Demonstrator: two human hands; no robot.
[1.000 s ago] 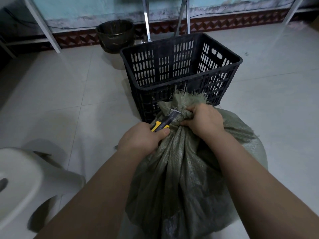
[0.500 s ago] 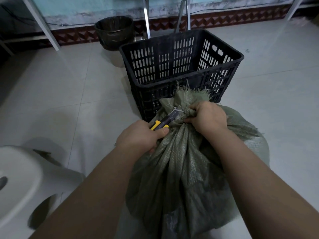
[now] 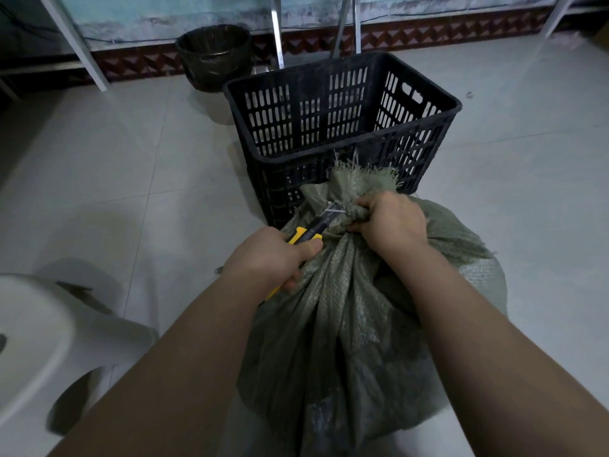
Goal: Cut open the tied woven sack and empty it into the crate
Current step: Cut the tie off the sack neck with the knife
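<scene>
A full grey-green woven sack [image 3: 346,324] stands on the tiled floor right in front of me, its neck bunched and tied, the frayed top sticking up. My right hand [image 3: 390,222] grips the gathered neck from the right. My left hand [image 3: 270,258] holds a yellow and black utility knife [image 3: 308,234], its blade laid against the tie at the neck. Just behind the sack stands a black slotted plastic crate [image 3: 342,150], and nothing shows inside it.
A dark round bin [image 3: 214,56] sits by the wall behind the crate, between metal frame legs [image 3: 275,28]. A white plastic stool [image 3: 29,344] is at my lower left. Pale floor tiles spread to both sides.
My view has tilted slightly, so crate and sack sit a little differently in frame. The knife blade stays at the sack's neck and both hands keep their hold.
</scene>
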